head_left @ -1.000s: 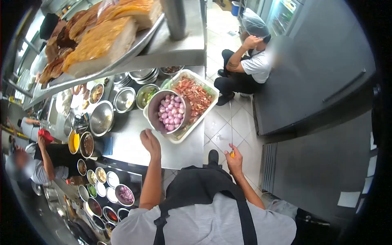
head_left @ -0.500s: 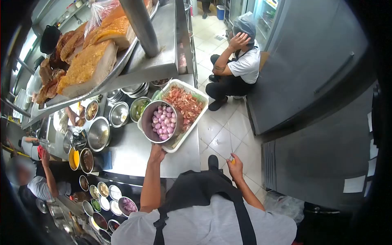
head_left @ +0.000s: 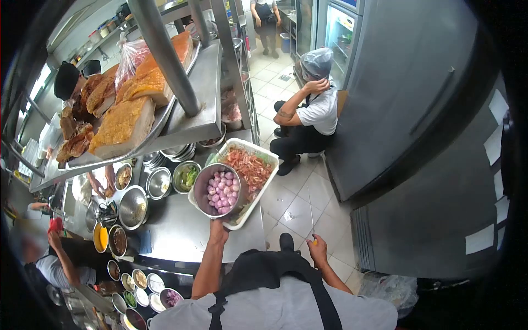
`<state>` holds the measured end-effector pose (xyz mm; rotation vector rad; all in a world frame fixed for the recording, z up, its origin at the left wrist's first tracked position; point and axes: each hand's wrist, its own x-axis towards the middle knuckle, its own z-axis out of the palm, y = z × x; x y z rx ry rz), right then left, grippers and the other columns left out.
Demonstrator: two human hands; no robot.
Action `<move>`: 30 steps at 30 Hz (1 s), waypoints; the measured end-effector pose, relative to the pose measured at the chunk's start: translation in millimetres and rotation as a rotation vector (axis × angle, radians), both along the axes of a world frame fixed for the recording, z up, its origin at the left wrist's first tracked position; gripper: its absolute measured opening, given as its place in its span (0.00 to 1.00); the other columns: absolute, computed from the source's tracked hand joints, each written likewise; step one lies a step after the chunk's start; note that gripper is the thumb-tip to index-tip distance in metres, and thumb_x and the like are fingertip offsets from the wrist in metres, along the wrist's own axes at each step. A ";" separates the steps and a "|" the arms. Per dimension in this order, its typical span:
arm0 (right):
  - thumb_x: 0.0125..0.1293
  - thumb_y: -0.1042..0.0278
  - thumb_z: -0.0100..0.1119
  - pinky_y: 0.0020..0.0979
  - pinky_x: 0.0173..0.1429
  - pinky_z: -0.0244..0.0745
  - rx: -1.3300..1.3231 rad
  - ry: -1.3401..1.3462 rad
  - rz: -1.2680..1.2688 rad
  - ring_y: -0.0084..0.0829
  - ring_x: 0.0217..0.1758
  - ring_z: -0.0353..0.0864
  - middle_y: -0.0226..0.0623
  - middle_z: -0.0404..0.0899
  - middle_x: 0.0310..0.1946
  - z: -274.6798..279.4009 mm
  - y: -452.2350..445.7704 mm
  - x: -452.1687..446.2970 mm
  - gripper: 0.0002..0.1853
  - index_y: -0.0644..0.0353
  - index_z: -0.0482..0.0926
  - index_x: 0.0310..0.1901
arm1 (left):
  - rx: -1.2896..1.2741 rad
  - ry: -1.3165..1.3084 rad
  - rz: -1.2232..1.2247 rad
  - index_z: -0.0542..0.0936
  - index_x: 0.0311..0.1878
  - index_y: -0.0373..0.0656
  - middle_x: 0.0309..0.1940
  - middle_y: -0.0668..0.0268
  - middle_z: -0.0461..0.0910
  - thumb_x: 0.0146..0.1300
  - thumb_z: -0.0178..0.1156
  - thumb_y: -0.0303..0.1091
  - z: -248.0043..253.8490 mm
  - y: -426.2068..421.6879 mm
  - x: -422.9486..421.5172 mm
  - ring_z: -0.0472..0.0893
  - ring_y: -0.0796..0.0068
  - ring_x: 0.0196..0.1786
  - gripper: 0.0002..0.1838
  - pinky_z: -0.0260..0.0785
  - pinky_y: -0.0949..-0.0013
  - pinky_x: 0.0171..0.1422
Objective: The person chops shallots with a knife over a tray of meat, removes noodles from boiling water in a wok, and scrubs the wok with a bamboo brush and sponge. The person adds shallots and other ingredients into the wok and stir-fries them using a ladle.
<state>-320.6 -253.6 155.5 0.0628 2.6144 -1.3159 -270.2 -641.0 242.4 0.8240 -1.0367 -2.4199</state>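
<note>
A deep metal pot (head_left: 203,175) full of peeled purple shallots (head_left: 223,192) stands at the left side of a white plastic basket (head_left: 268,155), overlapping it. Reddish shredded food (head_left: 252,171) fills the rest of the basket. My left hand (head_left: 218,233) grips the pot's near side, its fingertips partly hidden beneath it. Held out over the floor, my right hand (head_left: 317,250) is closed around the yellow handle of what looks like a knife. Its long, thin blade (head_left: 311,212) points away from me.
Bowls of ingredients (head_left: 187,177) line the steel counter (head_left: 181,236). Roasted pork slabs (head_left: 124,126) lie on the raised shelf (head_left: 201,118). A person (head_left: 316,110) sits by the dark fridge (head_left: 396,110); another person (head_left: 267,22) stands far back. A co-worker (head_left: 60,261) works at left.
The view has tilted up, so the pot and basket appear lower. The seated person's raised hand has shifted. The far person shows more fully, and another person's hands appear among the left bowls.
</note>
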 end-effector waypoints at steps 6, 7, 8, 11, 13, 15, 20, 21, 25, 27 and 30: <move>0.57 0.59 0.66 0.39 0.63 0.72 -0.012 -0.044 -0.066 0.49 0.57 0.80 0.54 0.81 0.53 0.5 8.1 2.2 0.26 0.68 0.79 0.55 | 0.024 -0.020 0.038 0.65 0.65 0.35 0.57 0.53 0.70 0.48 0.48 0.20 -2.2 7.3 -6.7 0.76 0.48 0.58 0.34 0.79 0.40 0.54; 0.57 0.59 0.66 0.39 0.63 0.72 -0.011 -0.044 -0.067 0.49 0.57 0.80 0.54 0.81 0.53 -0.9 8.9 2.6 0.26 0.68 0.79 0.55 | 0.039 -0.033 0.021 0.65 0.64 0.35 0.56 0.53 0.70 0.49 0.48 0.20 -3.8 4.2 -6.0 0.75 0.48 0.58 0.33 0.79 0.39 0.54; 0.57 0.59 0.66 0.39 0.62 0.73 -0.016 -0.042 -0.078 0.48 0.56 0.80 0.54 0.81 0.52 -3.8 9.7 3.1 0.26 0.67 0.79 0.55 | 0.053 -0.046 0.006 0.65 0.64 0.35 0.55 0.53 0.70 0.49 0.48 0.20 -5.7 1.5 -4.4 0.75 0.47 0.58 0.33 0.79 0.38 0.53; 0.58 0.59 0.66 0.38 0.54 0.76 -0.028 -0.040 -0.085 0.44 0.47 0.82 0.52 0.82 0.45 -36.1 15.3 1.7 0.26 0.67 0.78 0.55 | -0.004 -0.051 -0.023 0.64 0.69 0.41 0.59 0.56 0.73 0.63 0.57 0.30 -10.1 -2.9 -0.8 0.79 0.57 0.56 0.30 0.81 0.50 0.51; 0.58 0.60 0.66 0.37 0.46 0.79 -0.030 -0.043 -0.080 0.40 0.39 0.84 0.51 0.84 0.39 -58.0 16.5 -2.9 0.26 0.66 0.78 0.56 | 0.001 -0.028 -0.004 0.64 0.69 0.40 0.60 0.56 0.72 0.64 0.57 0.32 -17.3 -7.4 1.9 0.79 0.57 0.57 0.30 0.81 0.51 0.52; 0.58 0.61 0.66 0.34 0.33 0.76 -0.028 0.007 -0.047 0.33 0.26 0.79 0.44 0.81 0.28 -70.4 14.9 -9.7 0.26 0.66 0.78 0.56 | 0.009 -0.011 0.028 0.64 0.69 0.40 0.61 0.56 0.72 0.66 0.58 0.34 -19.9 -13.6 11.0 0.78 0.58 0.58 0.29 0.80 0.52 0.53; 0.62 0.66 0.62 0.28 0.18 0.66 -0.047 0.233 0.105 0.22 0.14 0.69 0.31 0.73 0.17 -48.4 2.0 -19.9 0.23 0.64 0.75 0.58 | -0.109 0.128 -0.060 0.61 0.72 0.39 0.65 0.56 0.70 0.72 0.54 0.42 1.0 -32.5 30.9 0.75 0.61 0.63 0.30 0.72 0.55 0.67; 0.64 0.67 0.61 0.27 0.18 0.64 -0.166 -0.099 0.044 0.21 0.14 0.68 0.29 0.71 0.17 -21.6 -13.0 -28.3 0.22 0.63 0.75 0.58 | -0.057 0.106 -0.076 0.62 0.71 0.38 0.65 0.56 0.71 0.73 0.53 0.41 6.7 -35.7 35.0 0.76 0.61 0.63 0.28 0.72 0.54 0.67; 0.66 0.68 0.59 0.24 0.17 0.61 -0.354 -0.303 0.060 0.19 0.14 0.65 0.25 0.67 0.17 31.2 -58.2 -50.5 0.19 0.61 0.73 0.57 | -0.085 -0.043 -0.003 0.69 0.66 0.36 0.61 0.56 0.74 0.74 0.51 0.37 5.9 -40.4 31.5 0.78 0.63 0.59 0.22 0.74 0.56 0.63; 0.67 0.67 0.58 0.24 0.16 0.60 -0.395 -0.285 0.040 0.18 0.13 0.63 0.23 0.65 0.16 42.6 -80.2 -67.6 0.17 0.60 0.72 0.55 | -0.060 -0.141 0.033 0.70 0.64 0.37 0.58 0.58 0.76 0.73 0.52 0.38 1.0 -31.0 32.0 0.78 0.64 0.59 0.21 0.74 0.57 0.62; 0.68 0.67 0.57 0.24 0.16 0.59 -0.494 -0.227 0.069 0.17 0.13 0.63 0.23 0.65 0.16 74.5 -122.7 -86.6 0.16 0.61 0.71 0.56 | -0.050 -0.088 0.149 0.70 0.64 0.41 0.58 0.61 0.76 0.71 0.55 0.41 1.5 6.4 20.5 0.78 0.63 0.58 0.23 0.74 0.56 0.60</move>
